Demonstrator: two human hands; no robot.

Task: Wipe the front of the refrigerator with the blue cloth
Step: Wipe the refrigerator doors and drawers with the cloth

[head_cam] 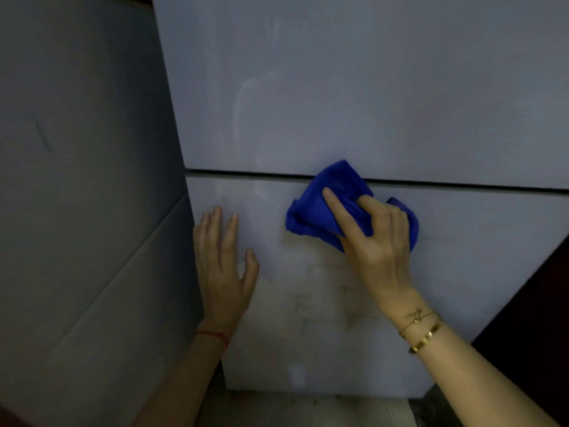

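Note:
The pale grey refrigerator front (354, 97) fills most of the view, with a dark horizontal seam between its upper and lower doors. A bunched blue cloth (311, 211) is pressed against the lower door just under the seam, its top overlapping the seam. My right hand (372, 238) grips the cloth and holds it against the door. My left hand (223, 266) lies flat on the lower door near its left edge, fingers spread, holding nothing. Faint smudges mark the lower door below the cloth.
A grey side panel (83, 180) of the refrigerator stretches along the left. A dark object (535, 318) stands at the lower right. A strip of floor (308, 411) shows below the lower door.

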